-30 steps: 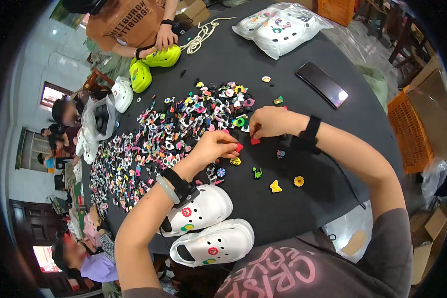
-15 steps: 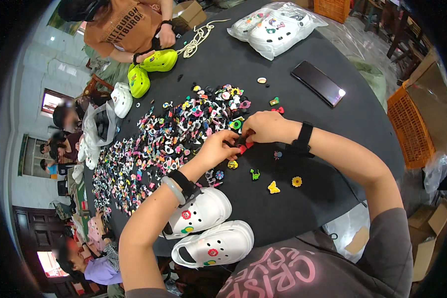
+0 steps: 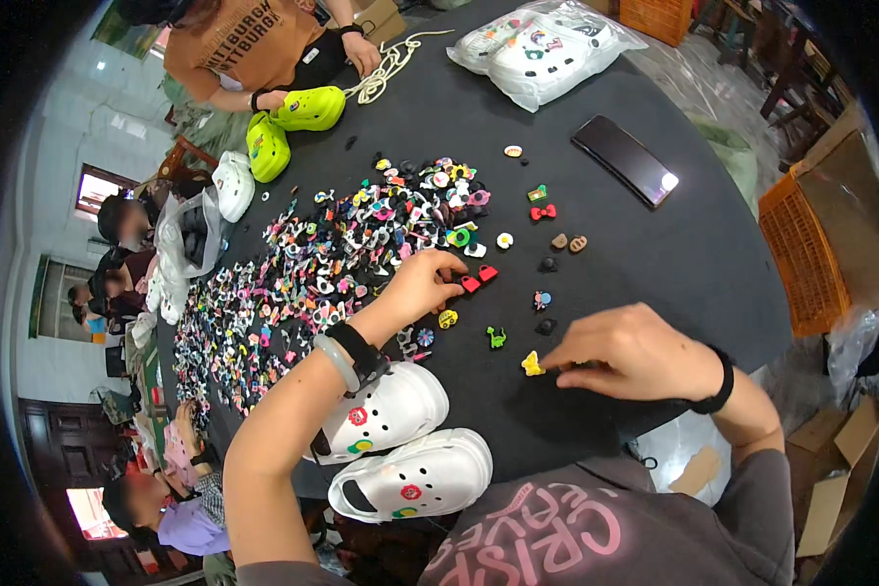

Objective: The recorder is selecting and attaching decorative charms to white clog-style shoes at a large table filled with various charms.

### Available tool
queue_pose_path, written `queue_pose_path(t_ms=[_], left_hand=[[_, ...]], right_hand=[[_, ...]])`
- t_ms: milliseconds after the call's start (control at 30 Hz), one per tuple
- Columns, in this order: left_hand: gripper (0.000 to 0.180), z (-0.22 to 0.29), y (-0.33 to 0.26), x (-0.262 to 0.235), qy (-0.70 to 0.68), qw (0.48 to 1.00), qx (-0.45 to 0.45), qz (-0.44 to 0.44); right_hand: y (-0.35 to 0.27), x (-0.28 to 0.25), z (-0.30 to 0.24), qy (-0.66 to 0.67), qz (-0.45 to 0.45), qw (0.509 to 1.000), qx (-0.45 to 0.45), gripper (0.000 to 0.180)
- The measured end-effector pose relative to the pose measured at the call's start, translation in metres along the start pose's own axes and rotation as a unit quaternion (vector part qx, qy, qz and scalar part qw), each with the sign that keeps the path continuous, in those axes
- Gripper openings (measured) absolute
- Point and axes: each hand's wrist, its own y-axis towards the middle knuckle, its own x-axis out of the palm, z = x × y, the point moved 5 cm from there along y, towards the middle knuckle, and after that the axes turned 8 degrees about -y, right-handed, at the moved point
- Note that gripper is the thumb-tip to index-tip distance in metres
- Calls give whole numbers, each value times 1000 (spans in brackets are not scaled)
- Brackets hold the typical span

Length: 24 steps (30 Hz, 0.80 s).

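Note:
My left hand (image 3: 432, 286) rests near the front edge of the charm pile, thumb and forefinger apart and curled beside two red bag-shaped shoe charms (image 3: 480, 278). My right hand (image 3: 635, 354) hovers to the right, thumb and fingers parted, fingertips close to a yellow butterfly charm (image 3: 531, 363). A green dinosaur charm (image 3: 496, 337) and a yellow car charm (image 3: 447, 318) lie between the hands. Two white clogs (image 3: 415, 479) with red and green charms sit by my left forearm. The sunflower charm's earlier spot is covered by my right hand.
A big heap of mixed charms (image 3: 303, 254) spreads leftward. A dark phone (image 3: 625, 161) and bagged white clogs (image 3: 542, 59) lie farther back. Across the black table (image 3: 684, 254), a person in an orange shirt (image 3: 234, 49) holds a lime-green clog (image 3: 308, 109).
My right hand has left the red charms and moved right and nearer, to the butterfly. My left hand stays about where it was. The two red charms now show uncovered.

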Motion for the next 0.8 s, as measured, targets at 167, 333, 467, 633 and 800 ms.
queue_pose_path(t_ms=[167, 333, 467, 633, 800], left_hand=[[21, 1, -3, -2, -27, 1000, -14, 8], [14, -8, -3, -23, -74, 996, -1, 44], [15, -11, -5, -35, -123, 991, -11, 46], [28, 10, -9, -22, 147, 977, 151, 38], [14, 19, -11, -13, 324, 937, 119, 53]], right_hand=[[-34, 9, 1, 85, 33, 994, 57, 19], [-59, 16, 13, 189, 85, 969, 135, 18], [-69, 22, 14, 206, 89, 962, 154, 18], [-70, 27, 16, 208, 98, 959, 166, 17], [-65, 35, 15, 192, 108, 962, 160, 16]])
